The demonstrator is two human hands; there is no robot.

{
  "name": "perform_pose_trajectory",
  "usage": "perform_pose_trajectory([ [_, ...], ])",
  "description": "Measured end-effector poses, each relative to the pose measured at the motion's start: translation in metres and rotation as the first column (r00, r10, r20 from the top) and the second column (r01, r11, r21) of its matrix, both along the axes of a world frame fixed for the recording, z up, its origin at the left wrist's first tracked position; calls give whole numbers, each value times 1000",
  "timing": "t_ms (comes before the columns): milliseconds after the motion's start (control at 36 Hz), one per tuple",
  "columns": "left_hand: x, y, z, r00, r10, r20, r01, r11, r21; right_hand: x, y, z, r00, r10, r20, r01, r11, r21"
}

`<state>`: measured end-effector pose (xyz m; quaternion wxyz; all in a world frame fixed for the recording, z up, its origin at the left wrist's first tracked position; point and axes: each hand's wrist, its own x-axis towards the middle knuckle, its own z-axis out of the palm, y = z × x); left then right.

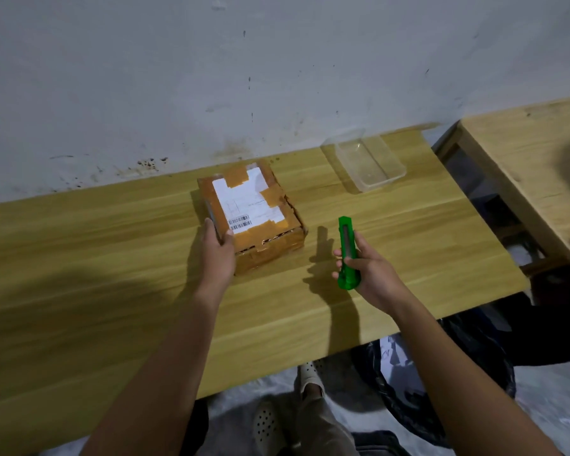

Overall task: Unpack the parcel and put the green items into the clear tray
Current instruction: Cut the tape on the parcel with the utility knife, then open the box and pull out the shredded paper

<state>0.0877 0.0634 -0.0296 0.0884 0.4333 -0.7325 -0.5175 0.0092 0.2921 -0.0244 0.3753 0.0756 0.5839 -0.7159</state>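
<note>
A taped brown cardboard parcel with a white shipping label lies closed on the wooden table. My left hand grips the parcel's near left corner. My right hand holds a green utility knife upright, to the right of the parcel and above the table. No blade shows at its tip. The clear tray stands at the back right of the table, with nothing visible in it.
A grey wall runs along the table's far edge. A second wooden table stands to the right across a narrow gap. Below the near edge are my feet in pale clogs and dark bags on the floor.
</note>
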Motion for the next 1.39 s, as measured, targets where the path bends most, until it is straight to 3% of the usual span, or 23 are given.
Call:
perform_pose_trajectory([
  [139, -14, -6, -5, 996, 86, 0, -85, 993, -80, -15, -8, -7, 999, 46, -4, -46, 999, -23],
  [222, -23, -10, -7, 991, 131, 10, -129, 984, -126, -29, -17, -16, 991, 83, -108, -71, 991, 115],
  [333, -33, -11, -11, 984, 176, 4, -172, 969, -176, -55, -38, -27, 981, -41, -190, 89, 964, 252],
  [528, -37, -5, -23, 969, 236, 78, -202, 930, -306, -103, -73, -41, 935, 24, -353, 140, 891, 431],
  [667, -34, 4, -27, 972, 230, -47, -229, 882, -413, -129, -99, -45, 879, 56, -473, 249, 792, 557],
  [1028, -42, 2, -30, 927, 373, -44, -367, 873, -322, -135, -97, -67, 672, 392, -628, 251, 678, 691],
  [1250, -42, -1, -34, 940, 340, -13, -322, 878, -355, -160, -118, -64, 720, 320, -616, 258, 700, 666],
  [1389, -41, -4, -37, 941, 338, -34, -328, 880, -343, -166, -118, -65, 678, 355, -644, 254, 708, 659],
])
